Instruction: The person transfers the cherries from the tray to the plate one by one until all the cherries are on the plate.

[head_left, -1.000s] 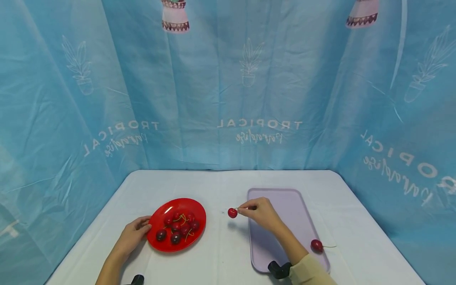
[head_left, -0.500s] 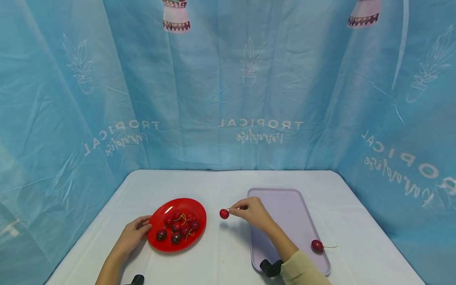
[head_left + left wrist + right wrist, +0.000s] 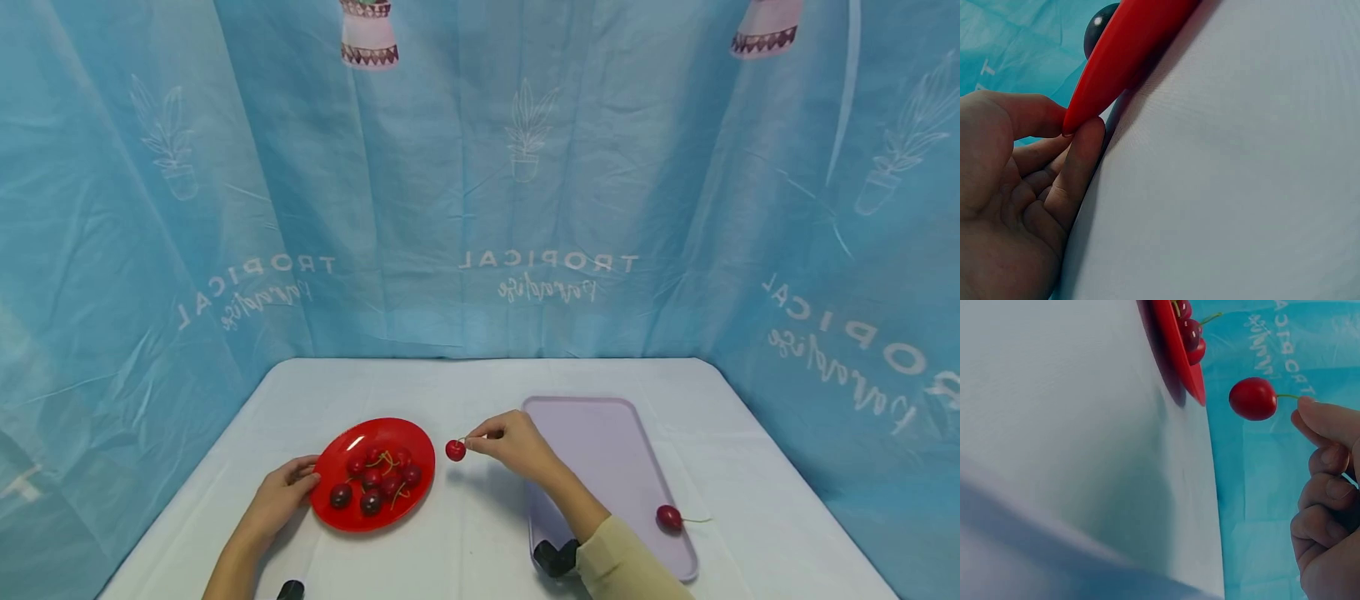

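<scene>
My right hand (image 3: 517, 446) pinches the green stem of a bright red cherry (image 3: 455, 450) between thumb and fingertip, holding it in the air just right of the red plate (image 3: 337, 457). In the right wrist view the cherry (image 3: 1252, 399) hangs off the fingertips, clear of the plate's rim (image 3: 1195, 387). With thumb and fingers my left hand (image 3: 279, 500) grips the plate's left edge; the left wrist view shows that rim (image 3: 1094, 81) pinched between thumb and finger. Several red and dark cherries (image 3: 390, 483), some with stems, lie together in the plate.
A pale purple tray (image 3: 592, 442) lies on the right of the white table (image 3: 480, 379), partly under my right forearm. One dark red cherry (image 3: 669, 518) with a long stem rests near its right edge. A blue curtain (image 3: 480, 208) surrounds the table's back and sides.
My right hand has carried the cherry leftward from beside the tray toward the plate's right edge. The left hand and plate have stayed in place.
</scene>
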The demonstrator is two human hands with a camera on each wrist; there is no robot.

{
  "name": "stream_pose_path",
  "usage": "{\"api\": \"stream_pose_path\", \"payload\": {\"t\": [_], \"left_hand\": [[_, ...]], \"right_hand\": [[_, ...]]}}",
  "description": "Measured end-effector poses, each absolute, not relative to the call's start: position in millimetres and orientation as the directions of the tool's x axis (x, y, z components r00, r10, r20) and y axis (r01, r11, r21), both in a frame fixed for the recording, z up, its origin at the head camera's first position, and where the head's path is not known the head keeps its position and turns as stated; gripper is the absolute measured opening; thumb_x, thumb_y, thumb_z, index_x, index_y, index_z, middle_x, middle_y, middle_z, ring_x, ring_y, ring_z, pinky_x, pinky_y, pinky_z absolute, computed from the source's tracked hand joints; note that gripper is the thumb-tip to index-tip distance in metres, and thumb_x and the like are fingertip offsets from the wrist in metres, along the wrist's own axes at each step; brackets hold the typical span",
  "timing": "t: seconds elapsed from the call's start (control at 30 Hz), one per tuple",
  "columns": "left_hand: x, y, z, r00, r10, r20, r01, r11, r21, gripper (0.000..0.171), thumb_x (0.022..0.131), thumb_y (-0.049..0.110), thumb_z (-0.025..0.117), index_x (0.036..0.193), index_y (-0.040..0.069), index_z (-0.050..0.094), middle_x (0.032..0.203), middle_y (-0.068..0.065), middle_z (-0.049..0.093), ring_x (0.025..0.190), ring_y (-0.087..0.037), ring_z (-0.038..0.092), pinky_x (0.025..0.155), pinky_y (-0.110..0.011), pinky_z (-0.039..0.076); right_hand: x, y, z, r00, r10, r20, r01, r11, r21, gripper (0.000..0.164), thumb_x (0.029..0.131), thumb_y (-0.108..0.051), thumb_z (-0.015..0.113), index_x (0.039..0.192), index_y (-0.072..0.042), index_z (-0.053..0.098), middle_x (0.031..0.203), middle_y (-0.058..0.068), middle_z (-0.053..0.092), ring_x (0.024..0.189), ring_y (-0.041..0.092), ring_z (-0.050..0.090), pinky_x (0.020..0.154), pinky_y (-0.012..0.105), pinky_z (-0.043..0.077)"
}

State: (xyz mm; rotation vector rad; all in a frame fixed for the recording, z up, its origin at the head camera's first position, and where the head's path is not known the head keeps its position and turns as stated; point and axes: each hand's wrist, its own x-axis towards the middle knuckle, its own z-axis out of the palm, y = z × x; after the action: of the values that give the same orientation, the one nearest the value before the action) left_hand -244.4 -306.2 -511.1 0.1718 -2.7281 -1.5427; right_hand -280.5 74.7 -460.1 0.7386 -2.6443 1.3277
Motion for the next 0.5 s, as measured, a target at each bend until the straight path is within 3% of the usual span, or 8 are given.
{"api": "stream_pose_path", "payload": {"t": [0.17,0.5], "left_hand": [[-244,-307,-511,-0.995,-0.094,-0.040,-0.084,0.524,0.848,0.048,0.097,0.023,0.053,0.135,-0.005,0.045,0.124,-0.023,0.055,0.115,-0.038,0.052,0.090,-0.043,0.051],[-244,-309,-513,-0.994,-0.096,-0.046,-0.090,0.528,0.845,0.047,0.096,0.022,0.054,0.135,-0.003,0.047,0.124,-0.021,0.056,0.115,-0.036,0.053,0.089,-0.042,0.052]], "right_hand": [[-281,66,-458,-0.868,-0.390,0.308,-0.478,0.485,-0.732,0.009,0.084,-0.033,0.074,0.086,-0.026,0.079,0.069,0.003,0.067,0.058,0.012,0.049,0.048,0.026,0.043],[-283,48,-467,-0.863,-0.417,0.286,-0.477,0.483,-0.734,0.009,0.086,-0.030,0.073,0.087,-0.024,0.079,0.072,-0.001,0.069,0.060,0.011,0.052,0.050,0.025,0.046]]}}
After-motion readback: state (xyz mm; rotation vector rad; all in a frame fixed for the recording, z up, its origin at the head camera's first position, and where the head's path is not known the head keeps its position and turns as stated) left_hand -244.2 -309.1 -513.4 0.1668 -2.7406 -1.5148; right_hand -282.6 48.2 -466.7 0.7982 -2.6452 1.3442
